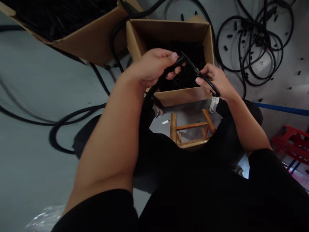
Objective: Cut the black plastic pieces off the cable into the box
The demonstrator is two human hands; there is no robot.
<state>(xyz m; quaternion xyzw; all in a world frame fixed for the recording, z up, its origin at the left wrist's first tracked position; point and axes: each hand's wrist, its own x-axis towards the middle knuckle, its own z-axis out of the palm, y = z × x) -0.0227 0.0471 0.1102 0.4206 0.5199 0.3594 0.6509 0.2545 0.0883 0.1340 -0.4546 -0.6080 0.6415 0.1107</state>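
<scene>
My left hand (156, 65) is closed around a black ribbed hose (179, 60), its thumb on top near the end. The rest of the hose trails down past my forearm. In my right hand (214, 79) is a pair of black-handled scissors (209, 84), fingers closed at the handles. The blades reach up and left to the hose end; whether they touch or grip it is hard to tell. Below both hands stands an open cardboard box (185, 97) with many short black pieces (180, 79) inside.
A larger cardboard box (94, 35) full of black pieces stands at upper left. Coiled black hose (251, 61) and scattered short pieces lie on the floor at right. A wooden stool (193, 125) is between my legs. A red plastic stool (291, 141) stands at right.
</scene>
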